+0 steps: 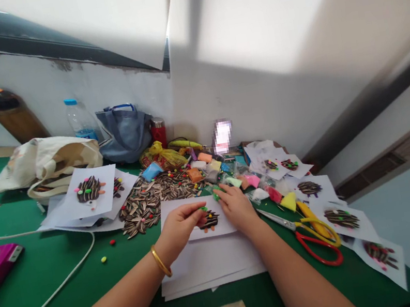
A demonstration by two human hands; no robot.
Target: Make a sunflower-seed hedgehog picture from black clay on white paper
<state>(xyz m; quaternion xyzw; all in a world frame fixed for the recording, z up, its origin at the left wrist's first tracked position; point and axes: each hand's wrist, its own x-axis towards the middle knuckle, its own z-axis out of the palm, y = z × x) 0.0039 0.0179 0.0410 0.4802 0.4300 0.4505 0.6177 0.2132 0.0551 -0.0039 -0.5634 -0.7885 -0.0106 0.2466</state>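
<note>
My left hand, with a gold bangle on its wrist, pinches a small bit of green modelling clay between thumb and fingertips. It hovers over a white sheet bearing a hedgehog figure of striped sunflower seeds on dark clay, with orange feet and a yellow dot. The left fingers partly cover this figure. At the sheet's upper right, the fingers of my right hand are closed on a green clay lump, apparently in clear wrapping. More white paper lies underneath.
A heap of sunflower seeds spreads behind the sheet, beside coloured clay packets. Scissors lie right, near finished seed pictures. Other pictures are stacked left. Bags, a bottle and a phone stand behind.
</note>
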